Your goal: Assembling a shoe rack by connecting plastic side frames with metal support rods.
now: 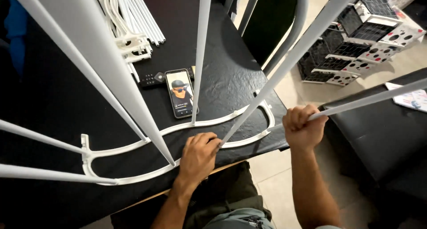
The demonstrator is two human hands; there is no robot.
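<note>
Left hand (199,155) presses fingertips where a slanting white rod (284,62) meets the curved white frame (178,126) on the bench (231,77); right hand (304,129), beside it off the bench edge, fists another rod (369,99) running rightward.

Both forearms are bare from the wrist up, with no sleeve, watch, ring or glove showing on the left hand (199,157) or the right hand (303,130). At the lower edge of the view, dark olive-green cloth trousers (222,193) cover the lap, creased into soft folds. Below them lies a patch of lighter grey-green fabric (240,220) with a small dark fastening at its edge.
</note>
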